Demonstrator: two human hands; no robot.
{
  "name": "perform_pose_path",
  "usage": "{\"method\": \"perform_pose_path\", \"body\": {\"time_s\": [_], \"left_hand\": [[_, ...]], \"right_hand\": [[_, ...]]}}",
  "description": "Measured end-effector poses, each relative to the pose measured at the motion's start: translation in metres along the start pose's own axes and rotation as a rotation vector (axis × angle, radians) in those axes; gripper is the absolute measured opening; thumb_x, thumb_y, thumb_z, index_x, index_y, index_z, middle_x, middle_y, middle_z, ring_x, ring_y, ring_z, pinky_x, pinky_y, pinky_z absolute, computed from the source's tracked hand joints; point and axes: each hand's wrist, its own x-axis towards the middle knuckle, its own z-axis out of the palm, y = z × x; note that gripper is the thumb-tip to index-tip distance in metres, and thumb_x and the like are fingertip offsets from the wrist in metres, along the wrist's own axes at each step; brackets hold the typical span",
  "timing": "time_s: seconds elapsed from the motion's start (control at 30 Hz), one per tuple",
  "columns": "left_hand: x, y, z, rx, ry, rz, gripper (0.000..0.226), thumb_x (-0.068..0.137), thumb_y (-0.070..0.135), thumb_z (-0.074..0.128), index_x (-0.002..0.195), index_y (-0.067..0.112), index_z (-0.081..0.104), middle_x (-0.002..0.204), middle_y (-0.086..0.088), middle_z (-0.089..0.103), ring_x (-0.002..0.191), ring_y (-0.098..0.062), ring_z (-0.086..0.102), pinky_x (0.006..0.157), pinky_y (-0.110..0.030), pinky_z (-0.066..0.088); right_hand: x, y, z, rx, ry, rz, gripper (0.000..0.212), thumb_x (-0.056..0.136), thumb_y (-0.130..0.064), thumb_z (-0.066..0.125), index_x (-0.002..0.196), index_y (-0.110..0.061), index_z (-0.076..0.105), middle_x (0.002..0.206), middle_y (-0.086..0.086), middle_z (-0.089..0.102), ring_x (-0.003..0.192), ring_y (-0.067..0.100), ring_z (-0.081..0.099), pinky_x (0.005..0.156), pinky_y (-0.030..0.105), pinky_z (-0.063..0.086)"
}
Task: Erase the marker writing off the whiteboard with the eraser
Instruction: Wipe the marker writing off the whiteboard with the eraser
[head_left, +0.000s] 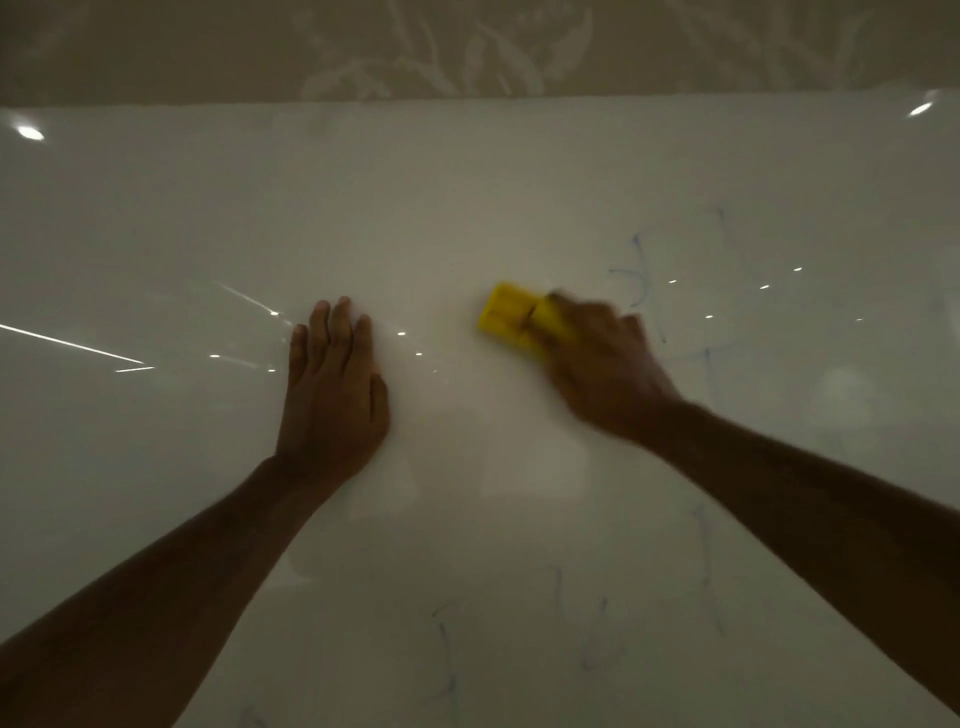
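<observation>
— Where's the eraser (511, 317)?
— Mid-whiteboard (467, 208), clamped in my right hand (602, 364), mid-wipe. Left hand (332, 395) lies flat, fingers spread, holding nothing.
— Next?
— Probably the faint blue writing (644, 280) at three o'clock, then six.

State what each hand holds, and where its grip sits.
The right hand holds the yellow eraser, its grip at the eraser's right end. The left hand holds nothing; it lies flat on the whiteboard.

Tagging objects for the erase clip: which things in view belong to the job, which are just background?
Job:
- yellow eraser, gripped in right hand
- whiteboard
- faint blue marker writing
- left hand, flat on the board

Background:
- patterned wall above the board
- light reflections
</observation>
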Motion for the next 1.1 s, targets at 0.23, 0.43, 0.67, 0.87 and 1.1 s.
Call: {"method": "perform_pose_path", "body": {"time_s": [0.23, 0.43, 0.67, 0.87, 1.1], "left_hand": [[0.001, 0.010, 0.000, -0.026, -0.006, -0.010, 0.061, 0.094, 0.014, 0.034, 0.146, -0.014, 0.046, 0.158, -0.036, 0.038, 0.149, -0.055, 0.032, 0.123, -0.066, 0.022], [0.009, 0.022, 0.001, -0.027, -0.018, -0.014, 0.061, 0.094, 0.017, 0.034, 0.144, -0.013, 0.047, 0.157, -0.035, 0.039, 0.149, -0.054, 0.032, 0.123, -0.064, 0.020], [0.022, 0.047, 0.011, -0.046, -0.015, 0.038, 0.057, 0.098, 0.018, 0.034, 0.144, -0.013, 0.049, 0.156, -0.034, 0.041, 0.148, -0.054, 0.034, 0.123, -0.064, 0.022], [0.037, 0.079, 0.023, -0.046, 0.006, 0.016, 0.059, 0.098, 0.020, 0.034, 0.143, -0.014, 0.048, 0.155, -0.037, 0.041, 0.147, -0.055, 0.034, 0.123, -0.063, 0.019], [0.050, 0.103, 0.035, -0.005, 0.037, 0.054, 0.058, 0.100, 0.022, 0.033, 0.142, -0.014, 0.050, 0.153, -0.035, 0.044, 0.145, -0.054, 0.036, 0.122, -0.065, 0.020]], "right_hand": [[0.009, 0.001, -0.003, 0.067, 0.064, 0.542, 0.060, 0.093, -0.029, 0.047, 0.151, -0.033, 0.034, 0.153, 0.016, 0.036, 0.117, 0.042, 0.046, 0.089, 0.052, 0.042], [-0.073, -0.033, -0.001, 0.034, -0.119, -0.275, 0.051, 0.100, -0.035, 0.045, 0.149, -0.042, 0.035, 0.150, 0.007, 0.044, 0.118, 0.032, 0.051, 0.083, 0.041, 0.040], [-0.079, 0.129, -0.015, 0.023, 0.074, 0.824, 0.064, 0.096, -0.034, 0.047, 0.155, -0.036, 0.023, 0.157, 0.012, 0.028, 0.124, 0.044, 0.041, 0.094, 0.056, 0.041], [-0.087, 0.061, -0.014, -0.005, -0.028, 0.489, 0.062, 0.094, -0.031, 0.045, 0.153, -0.036, 0.030, 0.154, 0.010, 0.035, 0.115, 0.038, 0.045, 0.084, 0.047, 0.043], [-0.069, 0.134, -0.011, -0.055, 0.025, 0.382, 0.061, 0.094, -0.036, 0.039, 0.153, -0.040, 0.023, 0.153, 0.009, 0.035, 0.115, 0.037, 0.048, 0.084, 0.049, 0.044]]}}
